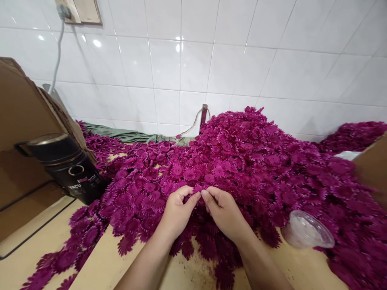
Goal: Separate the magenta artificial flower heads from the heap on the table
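Both hands meet at the middle of the view, in front of a large pile of magenta flower-shaped pieces [242, 149]. My left hand [180, 207] pinches the left edge of one magenta flower piece [198, 188] between thumb and forefinger. On the piece's right edge, my right hand [222, 207] is closed in a similar pinch, its thumb tip close to the left thumb. The thumbs hide the lower part of the piece. More flower pieces lie under and around both hands.
A black bottle [71, 167] leans by a cardboard box [27, 121] at the left. On the right, a clear plastic tub [308, 230] sits among the flowers. Behind the yellowish table [102, 262] stands a white tiled wall [196, 60], with green cloth [121, 133] along its base.
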`<control>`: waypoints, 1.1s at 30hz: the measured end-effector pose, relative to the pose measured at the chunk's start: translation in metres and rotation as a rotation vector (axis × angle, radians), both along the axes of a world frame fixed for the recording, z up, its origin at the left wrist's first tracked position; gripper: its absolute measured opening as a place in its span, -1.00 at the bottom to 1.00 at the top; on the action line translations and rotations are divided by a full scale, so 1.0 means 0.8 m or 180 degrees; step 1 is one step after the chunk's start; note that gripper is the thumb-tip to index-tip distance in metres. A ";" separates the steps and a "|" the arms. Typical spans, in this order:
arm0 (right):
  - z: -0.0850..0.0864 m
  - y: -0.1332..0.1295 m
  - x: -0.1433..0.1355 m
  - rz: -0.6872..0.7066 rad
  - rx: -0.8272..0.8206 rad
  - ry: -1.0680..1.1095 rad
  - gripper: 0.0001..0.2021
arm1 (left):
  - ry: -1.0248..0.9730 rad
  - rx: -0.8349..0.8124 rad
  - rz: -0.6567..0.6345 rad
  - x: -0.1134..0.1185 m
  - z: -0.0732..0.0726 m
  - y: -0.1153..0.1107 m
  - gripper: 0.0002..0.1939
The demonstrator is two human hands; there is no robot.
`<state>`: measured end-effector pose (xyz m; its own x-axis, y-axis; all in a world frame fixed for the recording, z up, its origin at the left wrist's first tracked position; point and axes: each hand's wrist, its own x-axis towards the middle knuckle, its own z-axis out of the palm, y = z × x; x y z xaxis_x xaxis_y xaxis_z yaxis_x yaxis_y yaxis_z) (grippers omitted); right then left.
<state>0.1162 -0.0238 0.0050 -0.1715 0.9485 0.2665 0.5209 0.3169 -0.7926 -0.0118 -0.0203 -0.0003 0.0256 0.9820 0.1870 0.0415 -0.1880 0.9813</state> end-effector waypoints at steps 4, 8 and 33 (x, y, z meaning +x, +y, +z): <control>0.006 -0.001 0.003 -0.0342 0.0088 0.0123 -0.73 | -0.0139 -0.0055 0.0314 -0.007 -0.004 0.002 -0.77; 0.008 -0.002 -0.003 0.0201 -0.0112 0.0854 -0.82 | -0.0402 -0.0308 0.0209 -0.006 -0.005 0.001 -0.65; 0.016 -0.012 -0.013 0.0129 -0.0025 0.0501 -0.78 | -0.1112 -0.0691 0.0215 -0.015 0.000 -0.002 -0.71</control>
<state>0.1055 -0.0333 0.0177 -0.1664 0.9438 0.2856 0.3771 0.3285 -0.8660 -0.0235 -0.0217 -0.0005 -0.0684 0.9969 -0.0385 -0.2957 0.0166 0.9551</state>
